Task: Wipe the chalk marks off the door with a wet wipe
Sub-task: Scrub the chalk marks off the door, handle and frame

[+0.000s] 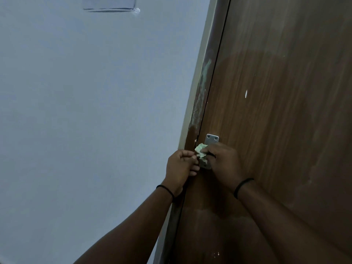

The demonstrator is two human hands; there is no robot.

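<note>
Wet wipe pinched betw. both hands' fingers

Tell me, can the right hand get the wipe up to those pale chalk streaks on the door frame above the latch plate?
Probably yes. The right hand holds the wet wipe at the metal plate, and the chalk streaks run up the frame just above, with nothing between them.

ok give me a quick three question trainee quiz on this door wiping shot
1. True or false: chalk marks remain on the door frame above the metal latch plate.
2. What sits between the hands? A sponge, B crumpled wet wipe, C brush.
3. What is worn on both wrists?

Key:
1. True.
2. B: the wet wipe is held by the right hand, with the left hand beside it.
3. Black bands.
</note>
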